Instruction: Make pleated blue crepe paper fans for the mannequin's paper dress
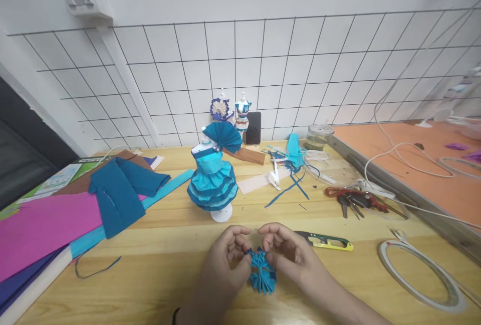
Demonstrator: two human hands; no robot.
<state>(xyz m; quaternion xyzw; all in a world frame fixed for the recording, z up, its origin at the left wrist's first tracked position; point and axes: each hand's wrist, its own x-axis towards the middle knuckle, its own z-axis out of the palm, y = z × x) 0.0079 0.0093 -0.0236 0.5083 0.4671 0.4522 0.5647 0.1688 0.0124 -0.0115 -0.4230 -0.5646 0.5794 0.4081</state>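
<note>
Between my two hands is a small pleated blue paper piece (263, 281), fanned out at its lower end just above the table. My left hand (229, 257) pinches its left upper edge between thumb and fingers. On the other side, my right hand (287, 255) grips the right upper edge, fingers curled. Beyond them stands a small white mannequin wearing a tiered blue paper dress (213, 184), with a dark blue pleated fan (224, 138) at its shoulder. Thread snips (330, 241) with a yellow-and-black handle lie just past my right wrist.
Crepe paper sheets (48, 217) and a folded dark blue piece (118, 199) lie left. Right are a roll of tape (421, 275), keys (351, 202) and a glass jar (318, 137). Paper scraps (293, 157), two small mannequins and a phone (253, 128) are at the back.
</note>
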